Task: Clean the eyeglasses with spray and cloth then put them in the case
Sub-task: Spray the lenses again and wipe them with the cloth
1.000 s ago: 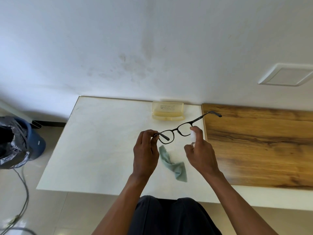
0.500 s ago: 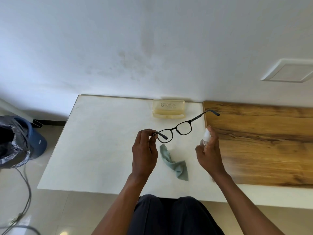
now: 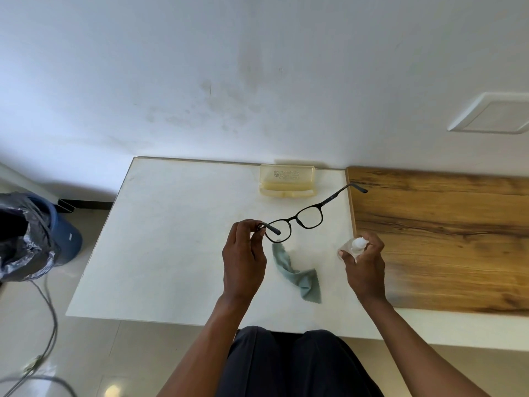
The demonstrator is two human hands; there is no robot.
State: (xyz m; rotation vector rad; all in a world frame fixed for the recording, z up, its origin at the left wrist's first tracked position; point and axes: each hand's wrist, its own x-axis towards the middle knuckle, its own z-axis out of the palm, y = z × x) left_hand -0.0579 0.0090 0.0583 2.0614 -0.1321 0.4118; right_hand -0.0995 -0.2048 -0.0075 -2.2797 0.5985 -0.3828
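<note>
Black-framed eyeglasses [image 3: 296, 222] hang in the air above the white table [image 3: 177, 242], arms unfolded. My left hand [image 3: 243, 259] pinches their left hinge end. A small clear spray bottle [image 3: 355, 245] with a white top sits in the grip of my right hand [image 3: 365, 265], to the right of the glasses and apart from them. A crumpled pale-green cloth [image 3: 299, 275] lies on the table between my hands. The translucent yellow case [image 3: 287, 181] rests shut at the table's far edge by the wall.
A wooden board [image 3: 446, 239] covers the table's right part. On the floor at left stand a blue bin [image 3: 64, 233] and a black plastic bag [image 3: 24, 239], with grey cables [image 3: 48, 319] trailing below. A white wall rises right behind the table.
My right hand with the spray bottle has drawn back to the right and down, away from the lenses. My left hand keeps the glasses in nearly the same place.
</note>
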